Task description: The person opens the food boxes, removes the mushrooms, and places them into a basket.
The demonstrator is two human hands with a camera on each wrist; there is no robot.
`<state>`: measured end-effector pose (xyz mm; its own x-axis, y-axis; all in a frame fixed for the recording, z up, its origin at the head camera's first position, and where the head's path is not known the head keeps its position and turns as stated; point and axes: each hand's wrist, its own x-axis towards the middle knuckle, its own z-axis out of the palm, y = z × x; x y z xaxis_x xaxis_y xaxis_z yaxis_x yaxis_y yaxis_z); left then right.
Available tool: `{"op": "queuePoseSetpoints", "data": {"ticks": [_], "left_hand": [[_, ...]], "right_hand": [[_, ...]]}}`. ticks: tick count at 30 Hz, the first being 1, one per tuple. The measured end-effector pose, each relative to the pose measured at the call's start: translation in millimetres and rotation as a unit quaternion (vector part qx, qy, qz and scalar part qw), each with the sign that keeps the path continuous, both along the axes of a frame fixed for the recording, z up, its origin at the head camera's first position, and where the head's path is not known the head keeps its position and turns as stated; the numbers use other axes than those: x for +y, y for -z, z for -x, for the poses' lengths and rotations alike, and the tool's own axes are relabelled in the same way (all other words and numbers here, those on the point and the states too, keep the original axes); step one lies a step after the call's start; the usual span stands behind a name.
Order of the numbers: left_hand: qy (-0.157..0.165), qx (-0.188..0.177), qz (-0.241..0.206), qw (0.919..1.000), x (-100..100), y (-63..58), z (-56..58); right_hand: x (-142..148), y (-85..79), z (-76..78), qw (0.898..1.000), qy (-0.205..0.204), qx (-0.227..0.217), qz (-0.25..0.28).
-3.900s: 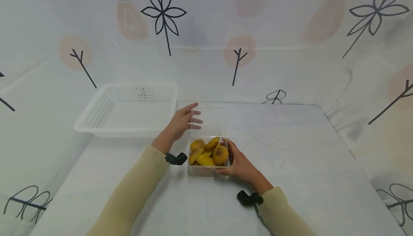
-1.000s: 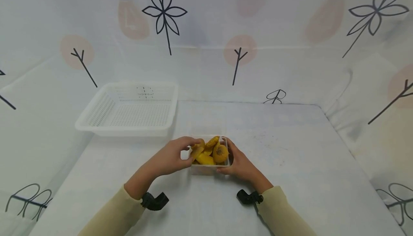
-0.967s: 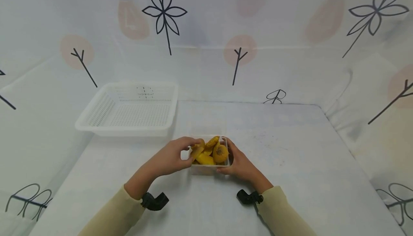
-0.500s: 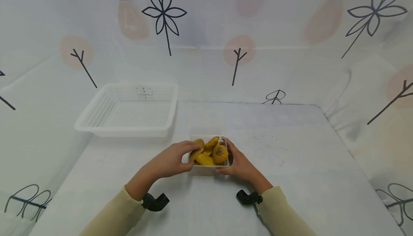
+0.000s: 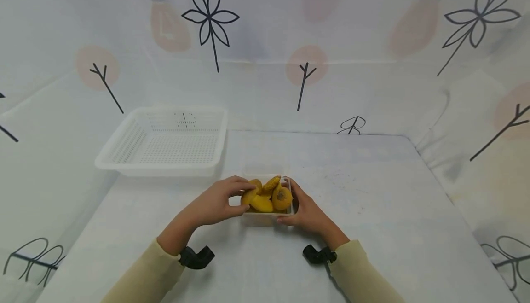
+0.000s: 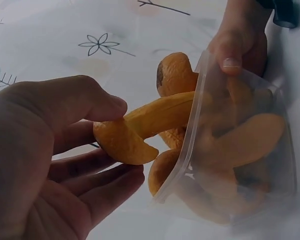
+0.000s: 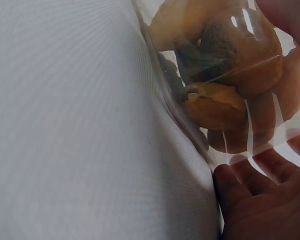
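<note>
A clear plastic box (image 5: 260, 220) full of yellow-orange mushrooms (image 5: 282, 198) stands in the middle of the table in the head view. My left hand (image 5: 215, 203) is at its left side. Up close in the left wrist view, its thumb and fingers pinch a mushroom (image 6: 162, 116) by the cap, and the stem points into the box. My right hand (image 5: 307, 214) grips the box from the right, thumb at the front. Through the clear wall in the right wrist view, several mushrooms (image 7: 217, 106) press together, with the right fingers curled along the box.
A white perforated plastic basket (image 5: 159, 172) stands at the back left of the white-covered table (image 5: 372, 229). Behind the box lies its transparent lid (image 5: 265, 168), folded back. A patterned cloth (image 5: 265, 31) rises around the table's back and sides.
My left hand has come from beside the raised lid to the box's left edge and taken a mushroom, whose position has shifted slightly. The lid has dropped back. My right hand stays on the box.
</note>
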<state>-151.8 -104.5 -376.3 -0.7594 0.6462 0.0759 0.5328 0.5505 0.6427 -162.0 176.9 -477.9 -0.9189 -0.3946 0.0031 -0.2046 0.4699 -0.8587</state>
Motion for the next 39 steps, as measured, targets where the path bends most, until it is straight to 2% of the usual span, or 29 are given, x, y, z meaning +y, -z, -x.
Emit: {"op": "queuePoseSetpoints", "data": {"ticks": [6,10,21,26,31,39], "left_hand": [[-0.003,-0.034,-0.048,0.9983,-6.0,-3.0,0.6],[-0.01,-0.032,-0.061,0.9976,-10.4,-5.8,2.4],[-0.028,0.015,-0.097,0.9948,-29.6,-13.6,12.5],[-0.069,0.015,-0.108,0.9916,-38.6,-16.8,17.5],[-0.118,0.01,-0.128,0.9847,-44.9,-18.3,22.6],[-0.182,0.021,-0.12,0.9757,-55.6,-20.1,29.3]], "right_hand": [[-0.4,-0.6,-2.5,1.0,0.004,-0.009,-0.008],[-0.3,0.3,-2.4,1.0,0.001,-0.007,0.0],[0.3,-0.4,-1.9,1.0,-0.002,0.002,0.005],[0.4,1.0,-0.1,1.0,-0.002,0.002,0.002],[0.0,1.5,0.8,1.0,-0.002,-0.002,0.006],[-0.9,-0.4,-0.7,1.0,0.002,-0.005,0.002]]}}
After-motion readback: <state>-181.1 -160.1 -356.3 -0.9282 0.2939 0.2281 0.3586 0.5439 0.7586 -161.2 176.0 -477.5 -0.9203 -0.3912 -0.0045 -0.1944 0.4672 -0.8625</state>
